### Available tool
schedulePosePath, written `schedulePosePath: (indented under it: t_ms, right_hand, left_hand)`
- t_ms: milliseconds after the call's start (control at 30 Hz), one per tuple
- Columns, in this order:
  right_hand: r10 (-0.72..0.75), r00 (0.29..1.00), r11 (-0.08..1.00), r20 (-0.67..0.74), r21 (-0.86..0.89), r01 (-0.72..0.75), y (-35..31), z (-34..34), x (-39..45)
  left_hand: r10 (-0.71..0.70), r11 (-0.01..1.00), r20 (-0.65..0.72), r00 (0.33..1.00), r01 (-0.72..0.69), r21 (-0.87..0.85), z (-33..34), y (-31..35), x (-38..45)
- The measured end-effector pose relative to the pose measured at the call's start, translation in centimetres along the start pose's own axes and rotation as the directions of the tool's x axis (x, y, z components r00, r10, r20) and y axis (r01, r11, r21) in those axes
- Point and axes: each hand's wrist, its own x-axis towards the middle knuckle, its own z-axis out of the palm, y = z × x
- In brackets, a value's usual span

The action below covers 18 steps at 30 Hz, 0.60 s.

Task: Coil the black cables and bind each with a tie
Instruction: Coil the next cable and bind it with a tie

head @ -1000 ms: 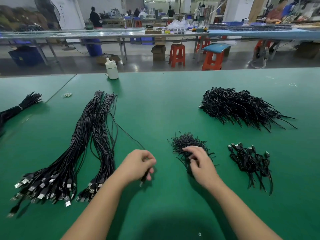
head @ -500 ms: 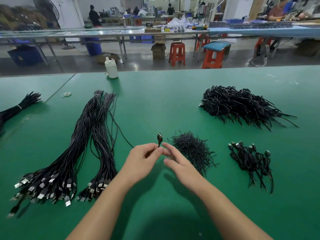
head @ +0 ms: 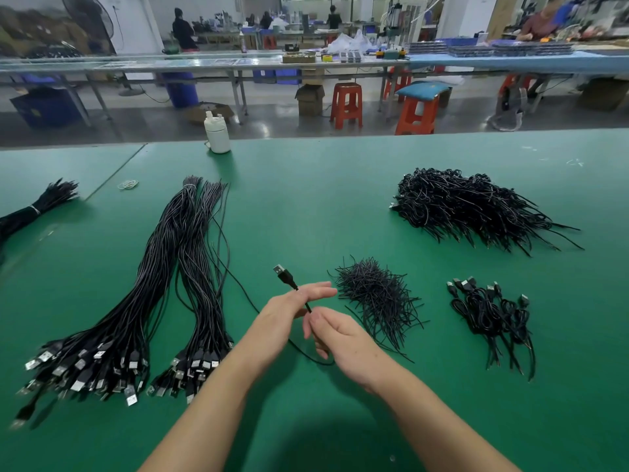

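Your left hand [head: 287, 310] holds one black cable [head: 285, 276] above the desk [head: 323, 199] near its front edge, plug up. Your right hand [head: 340, 338] curls round its cord, beside the tie pile [head: 374, 294].

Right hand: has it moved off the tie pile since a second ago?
Yes. The right hand left the tie pile, shifting leftward and nearer, to the cable.

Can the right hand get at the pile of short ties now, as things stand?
Probably yes. The pile of short ties lies just beyond the right hand with bare table between, but that hand holds the cable now.
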Motion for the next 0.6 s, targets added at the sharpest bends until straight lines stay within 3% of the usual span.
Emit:
schedulePosePath:
  t_ms: [100, 167, 233, 267, 333, 367, 433, 500, 533, 600]
  right_hand:
    - [0.021, 0.999, 1.0, 0.03, -0.006, -0.021, 0.2, -0.2, -0.1]
    - [0.049, 0.997, 0.997, 0.061, 0.062, -0.052, 0.5, 0.0, -0.3]
    - [0.089, 0.992, 0.981, 0.094, 0.165, -0.104, 1.0, 0.3, -0.4]
    - [0.122, 0.987, 0.963, 0.101, 0.23, -0.143, 1.2, 0.4, -0.3]
    - [0.206, 0.974, 0.893, 0.094, 0.388, -0.227, 1.4, 0.1, 0.1]
    - [0.233, 0.969, 0.859, 0.08, 0.45, -0.243, 1.6, -0.3, 0.3]
    - [0.246, 0.968, 0.842, 0.054, 0.482, -0.241, 1.9, -1.1, 0.7]
    - [0.252, 0.966, 0.849, 0.058, 0.466, -0.249, 2.0, -2.0, 0.9]
    - [0.266, 0.962, 0.849, 0.055, 0.46, -0.261, 2.0, -2.5, 1.0]
    - [0.287, 0.957, 0.844, 0.044, 0.46, -0.274, 1.8, -3.3, 0.9]
  left_hand:
    - [0.005, 1.0, 0.039, 0.999, -0.006, 0.031, 0.0, 0.1, -0.1]
    - [0.133, 0.991, -0.154, 0.979, -0.129, 0.034, 0.4, 0.7, -0.1]
    - [0.226, 0.938, -0.339, 0.913, -0.298, -0.178, 0.9, 2.0, 0.2]
    - [0.225, 0.857, -0.338, 0.914, -0.35, -0.378, 1.1, 2.7, 0.4]
    - [0.218, 0.66, -0.206, 0.954, -0.3, -0.689, 0.7, 3.8, 0.6]
    - [0.207, 0.635, -0.069, 0.976, -0.188, -0.749, 0.4, 4.2, 0.4]
    - [0.131, 0.751, 0.292, 0.948, 0.097, -0.653, -0.7, 4.4, 0.1]
    - [-0.082, 0.898, 0.521, 0.85, 0.29, -0.332, -1.3, 3.3, -0.2]
    - [-0.222, 0.922, 0.528, 0.82, 0.352, -0.158, -1.4, 2.6, -0.2]
    - [-0.414, 0.909, 0.391, 0.822, 0.398, 0.124, -1.1, 0.8, 0.0]
